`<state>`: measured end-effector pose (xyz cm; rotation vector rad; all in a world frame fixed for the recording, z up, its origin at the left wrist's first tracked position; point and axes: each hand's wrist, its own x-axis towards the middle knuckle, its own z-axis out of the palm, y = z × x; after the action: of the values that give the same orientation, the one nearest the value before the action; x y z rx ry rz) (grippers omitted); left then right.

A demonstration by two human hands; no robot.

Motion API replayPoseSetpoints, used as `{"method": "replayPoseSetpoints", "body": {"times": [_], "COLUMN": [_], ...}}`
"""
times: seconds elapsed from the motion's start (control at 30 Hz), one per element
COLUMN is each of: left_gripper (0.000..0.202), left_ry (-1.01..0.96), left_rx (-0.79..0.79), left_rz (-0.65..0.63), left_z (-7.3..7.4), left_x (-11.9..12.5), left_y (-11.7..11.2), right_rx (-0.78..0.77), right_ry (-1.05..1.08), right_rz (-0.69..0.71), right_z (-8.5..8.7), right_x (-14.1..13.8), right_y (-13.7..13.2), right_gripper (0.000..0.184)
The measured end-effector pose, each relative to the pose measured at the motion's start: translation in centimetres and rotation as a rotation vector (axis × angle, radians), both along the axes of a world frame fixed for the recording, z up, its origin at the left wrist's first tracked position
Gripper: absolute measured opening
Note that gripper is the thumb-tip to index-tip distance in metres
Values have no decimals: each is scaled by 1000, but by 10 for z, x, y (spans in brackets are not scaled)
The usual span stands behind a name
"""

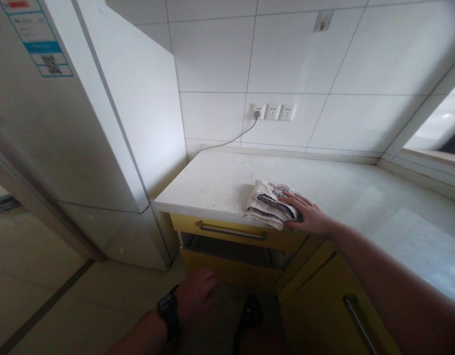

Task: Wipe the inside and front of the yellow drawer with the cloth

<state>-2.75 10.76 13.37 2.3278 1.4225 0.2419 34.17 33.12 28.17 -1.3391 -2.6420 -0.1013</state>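
Observation:
On the pale countertop point(220, 182), close to its front edge, lies a folded cloth point(266, 204), off-white with dark grey-brown patches. My right hand point(305, 212) grips the cloth from its right side, fingers over the top and thumb low at the front edge. Part of the cloth reaches slightly over the counter's edge. My left hand point(196, 293) hangs below the counter in front of the drawers, its fingers loosely curled and nothing seen in them. It wears a dark wristwatch point(169, 313).
A yellow drawer point(183, 224) with a metal handle sits under the counter, above a dark gap. At left stands a tall white refrigerator point(138, 88). A cord point(227, 143) runs from the wall sockets point(273, 112) behind the counter. Another handle point(359, 323) sticks out at lower right.

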Motion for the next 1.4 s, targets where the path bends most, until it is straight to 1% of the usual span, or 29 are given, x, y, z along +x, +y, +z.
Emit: {"method": "replayPoseSetpoints", "body": {"times": [0.1,0.13,0.2,0.3,0.4,0.5,0.6,0.7,0.8,0.93,1.23,1.4], "left_gripper": [37,40,44,45,40,37,28,34,35,37,35,31], "left_ry": [-73,-72,-42,7,60,93,125,148,156,175,175,185], "left_rx": [281,340,406,457,466,475,458,456,499,545,489,442], "left_rz": [23,46,81,100,121,168,233,273,293,327,329,321], "left_z": [26,32,38,36,30,27,25,22,20,20,28,27], "left_x": [5,5,5,4,7,11,15,18,21,27,34,36], "left_y": [35,46,67,95,112,121,127,129,124,103,29,-7], "right_rx": [8,6,-7,-40,-52,-43,-39,-38,-43,-46,-34,-18], "right_ry": [-32,-38,-34,-7,3,9,11,9,1,0,14,20], "right_rz": [-13,-15,-15,-10,8,18,21,18,11,6,9,17], "right_z": [1,2,3,5,6,5,5,5,5,5,1,-2], "right_x": [-2,-3,-5,-6,-6,-5,-5,-5,-4,-4,-3,-3], "right_y": [-1,-2,-5,-7,-6,-4,-4,-3,-3,-3,-1,0], "right_gripper": [81,81,81,79,80,80,77,76,77,76,77,77]}}
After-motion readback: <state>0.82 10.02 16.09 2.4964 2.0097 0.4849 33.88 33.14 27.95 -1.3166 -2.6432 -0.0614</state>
